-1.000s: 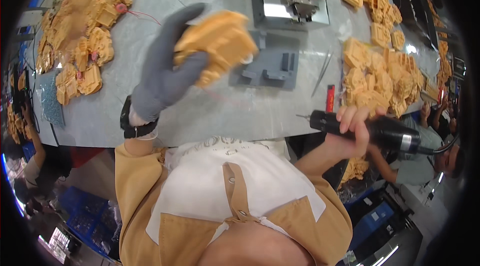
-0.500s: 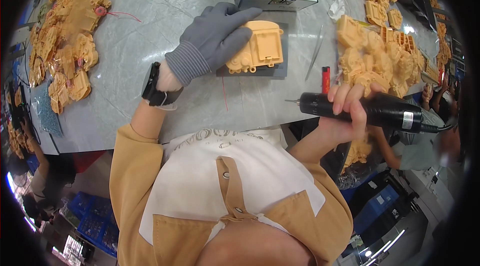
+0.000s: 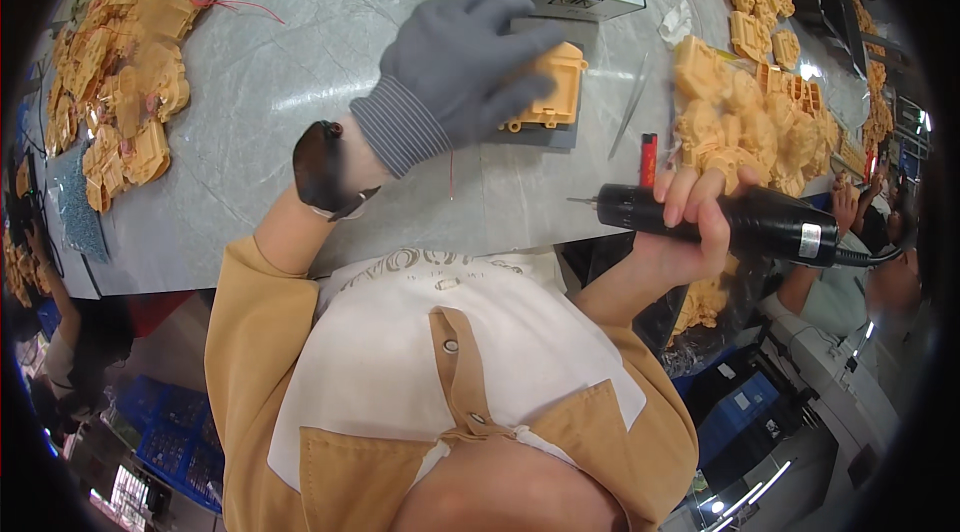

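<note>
Orange housing at three o'clock of my left hand
Gloved fingers spread over it; my right hand grips a black driver; lettering marks my white garment

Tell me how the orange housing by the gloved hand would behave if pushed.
The orange housing looks like moulded plastic with crisp walls, so probably stiff. Its broad, boxy shape suggests sliding rather than rolling. Its small edge tabs might be fragile.
</note>
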Available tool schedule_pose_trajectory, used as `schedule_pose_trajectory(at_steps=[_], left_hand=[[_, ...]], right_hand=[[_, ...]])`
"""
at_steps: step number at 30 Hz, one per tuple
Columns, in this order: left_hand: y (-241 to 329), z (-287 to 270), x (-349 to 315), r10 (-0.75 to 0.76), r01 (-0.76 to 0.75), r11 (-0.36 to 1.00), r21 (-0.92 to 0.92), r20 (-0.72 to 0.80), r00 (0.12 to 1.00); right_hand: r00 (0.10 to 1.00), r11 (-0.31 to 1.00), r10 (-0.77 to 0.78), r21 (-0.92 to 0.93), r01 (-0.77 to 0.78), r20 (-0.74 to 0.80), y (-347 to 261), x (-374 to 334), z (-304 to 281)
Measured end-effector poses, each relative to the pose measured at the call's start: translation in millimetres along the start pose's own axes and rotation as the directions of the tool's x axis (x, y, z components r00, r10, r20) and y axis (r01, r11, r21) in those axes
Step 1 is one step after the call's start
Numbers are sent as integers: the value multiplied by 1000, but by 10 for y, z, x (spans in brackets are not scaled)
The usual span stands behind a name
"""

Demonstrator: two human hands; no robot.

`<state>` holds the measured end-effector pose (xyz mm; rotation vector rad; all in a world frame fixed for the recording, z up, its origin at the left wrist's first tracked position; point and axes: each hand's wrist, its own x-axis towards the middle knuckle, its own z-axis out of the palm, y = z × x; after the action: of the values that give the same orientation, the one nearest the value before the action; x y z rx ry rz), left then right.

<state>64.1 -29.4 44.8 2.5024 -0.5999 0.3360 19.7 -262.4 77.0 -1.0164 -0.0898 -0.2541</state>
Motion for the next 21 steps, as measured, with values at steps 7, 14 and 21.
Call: schedule_pose_trajectory(at_steps=[7,14,21], left_hand=[[73,61,-138,29,-26,998,-56,55,998],[58,125,-301,-2,4,998,-69,30,1000],[60,122,-531,-247,215,948,-236,-116,962]], right_hand=[[999,999,8,-40,-7,34,-9,29,134],[942,949,-296,159,272,156,-136,593,369],[908,927,-334,-88,365,251,301,1252,900]])
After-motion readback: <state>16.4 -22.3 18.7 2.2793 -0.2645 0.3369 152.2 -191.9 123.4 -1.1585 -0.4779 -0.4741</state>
